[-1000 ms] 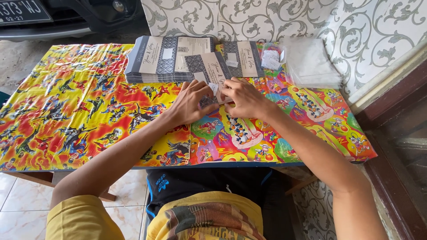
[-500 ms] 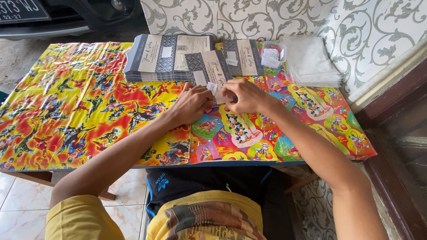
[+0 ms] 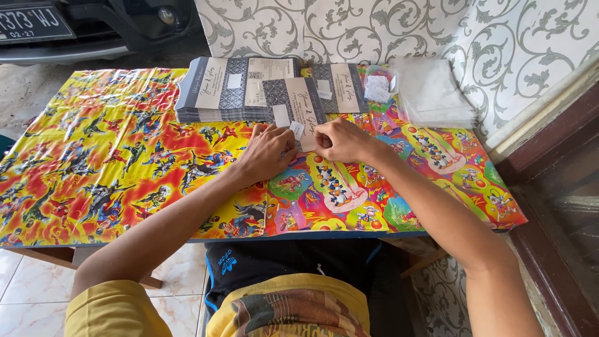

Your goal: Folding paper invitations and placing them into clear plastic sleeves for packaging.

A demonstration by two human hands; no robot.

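Table [image 3: 93,187] in bright cartoon wrap stands against a scroll-patterned wall [image 3: 374,31]; near its far edge, left hand [image 3: 269,151] and right hand [image 3: 340,140] pinch a white label [image 3: 297,130] over a grey card [image 3: 293,103].

A single head camera looks steeply down, fairly close, over the table [image 3: 93,187], probably from a seat.

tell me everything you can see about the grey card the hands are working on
The grey card is a flat rectangle of printed paper, dark patterned grey with a cream panel and a small white label. It lies slightly tilted on the colourful table covering, its far end against the card stack. The left hand and right hand rest on its near end, fingertips at a small white sticker.
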